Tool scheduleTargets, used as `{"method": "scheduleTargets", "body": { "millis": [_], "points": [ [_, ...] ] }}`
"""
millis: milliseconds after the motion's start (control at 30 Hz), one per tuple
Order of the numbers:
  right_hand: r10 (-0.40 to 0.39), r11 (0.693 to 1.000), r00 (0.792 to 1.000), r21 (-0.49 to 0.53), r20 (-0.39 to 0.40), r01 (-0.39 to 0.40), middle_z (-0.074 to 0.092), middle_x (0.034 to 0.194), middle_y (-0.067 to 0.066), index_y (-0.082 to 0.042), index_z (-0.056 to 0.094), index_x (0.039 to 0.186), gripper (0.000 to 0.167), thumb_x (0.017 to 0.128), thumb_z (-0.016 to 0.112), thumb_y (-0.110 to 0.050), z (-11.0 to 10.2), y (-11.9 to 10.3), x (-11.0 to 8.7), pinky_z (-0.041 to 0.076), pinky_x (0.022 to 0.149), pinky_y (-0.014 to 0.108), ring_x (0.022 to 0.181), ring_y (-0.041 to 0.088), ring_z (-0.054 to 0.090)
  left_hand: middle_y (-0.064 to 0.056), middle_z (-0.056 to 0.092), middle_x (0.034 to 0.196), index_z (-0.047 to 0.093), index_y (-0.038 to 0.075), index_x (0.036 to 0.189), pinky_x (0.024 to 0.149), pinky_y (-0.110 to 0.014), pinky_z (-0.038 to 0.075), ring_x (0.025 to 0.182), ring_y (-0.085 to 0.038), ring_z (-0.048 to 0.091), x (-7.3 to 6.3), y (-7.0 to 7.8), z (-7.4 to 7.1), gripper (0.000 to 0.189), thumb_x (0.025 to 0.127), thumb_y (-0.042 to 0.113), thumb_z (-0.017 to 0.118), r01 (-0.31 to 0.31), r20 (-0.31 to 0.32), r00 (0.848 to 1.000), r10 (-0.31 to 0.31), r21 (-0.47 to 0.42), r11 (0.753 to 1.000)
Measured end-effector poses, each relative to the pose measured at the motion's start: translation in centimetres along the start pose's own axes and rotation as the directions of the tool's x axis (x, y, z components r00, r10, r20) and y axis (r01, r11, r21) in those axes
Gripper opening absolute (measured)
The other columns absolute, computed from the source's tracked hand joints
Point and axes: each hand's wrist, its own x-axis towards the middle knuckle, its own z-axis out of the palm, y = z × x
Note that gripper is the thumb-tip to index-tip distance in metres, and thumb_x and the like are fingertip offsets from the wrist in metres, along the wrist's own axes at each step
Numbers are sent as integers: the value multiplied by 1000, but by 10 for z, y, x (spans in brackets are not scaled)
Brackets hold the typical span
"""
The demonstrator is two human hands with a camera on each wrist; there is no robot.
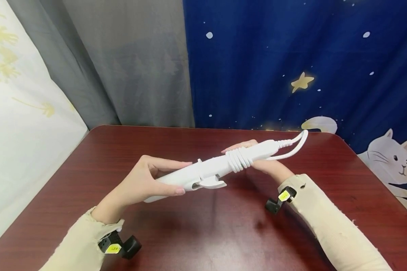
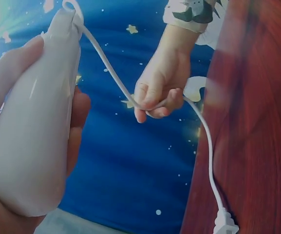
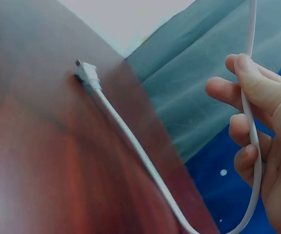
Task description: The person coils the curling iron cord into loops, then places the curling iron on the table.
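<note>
My left hand (image 1: 137,184) grips a white curling iron (image 1: 186,174) by its thick end, thumb on the near side and fingers on the far side. The iron is held above the table, tilted up to the right, with a small lever (image 1: 211,182) sticking out of its side. Several turns of white cord (image 1: 239,160) are wound round its handle. Behind the handle, my right hand (image 1: 273,168) is partly hidden. In the right wrist view this hand (image 3: 276,112) pinches the loose cord (image 3: 250,117) between thumb and fingers. The plug (image 3: 88,75) hangs close to or lies on the tabletop.
The dark red wooden table (image 1: 176,233) spreads below both hands. Behind it hang a grey curtain (image 1: 139,75) and a blue curtain (image 1: 251,67) with stars and a cat. White cloth (image 1: 23,150) borders the left side.
</note>
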Motion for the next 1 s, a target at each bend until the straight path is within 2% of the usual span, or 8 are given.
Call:
{"method": "scheduleTargets", "body": {
  "millis": [67,133,233,400,533,800,900,1000],
  "points": [
    [-60,991,998,124,18,58,67,89,14,7,66,102,29,88,57,-16,-1,-15,8,48,62,29,77,20,59,-5,68,101,67,12,114,62,-35,52,80,-22,63,-1,1,-1,48,68,6,80,-9,18,1000,9,18,1000],
    [-54,994,999,94,7,53,69,87,11,4,68,103,24,88,60,-12,-5,-24,13,46,54,23,68,14,59,-4,68,100,68,14,113,62,-34,52,79,-21,62,-2,2,-2,47,68,7,80,-13,36,999,11,41,999],
    [17,999,1000,47,26,-19,67,73,8,1,70,98,16,88,60,-4,-10,-34,18,41,44,23,52,13,53,-2,68,101,68,16,112,60,-33,51,77,-18,60,-4,2,-5,46,68,8,80,-21,83,996,16,68,997],
    [100,995,989,-20,105,-99,59,54,9,0,69,78,10,85,62,-4,-13,-37,20,41,43,26,44,19,52,-3,69,96,69,14,111,58,-33,51,74,-16,60,-8,1,-9,45,67,9,81,-38,189,982,23,74,997],
    [106,993,986,-68,131,-97,55,47,7,-4,67,67,12,77,71,-7,-14,-34,18,34,42,23,43,24,51,-5,69,96,68,12,111,59,-33,51,76,-17,61,-9,0,-9,46,68,8,81,-31,285,958,18,39,999],
    [88,995,948,23,306,-99,63,65,18,-2,70,82,7,80,70,-9,-20,-48,23,50,51,34,52,20,57,-5,69,97,67,6,112,59,-32,51,78,-17,63,-9,-4,-10,45,69,6,79,-3,470,882,-2,10,1000],
    [79,995,947,27,311,-92,62,66,16,-2,69,86,7,83,66,-7,-23,-58,24,49,50,30,54,21,56,-3,69,95,68,8,111,60,-32,51,76,-15,63,-8,-7,-11,43,70,12,80,-6,487,873,-26,63,998],
    [70,997,956,6,286,-75,61,65,11,-3,68,87,6,86,63,-8,-26,-68,23,43,44,28,48,20,51,0,70,93,68,11,110,62,-31,51,75,-15,63,-6,-10,-14,43,70,18,80,6,481,874,-64,123,992]
  ]
}}
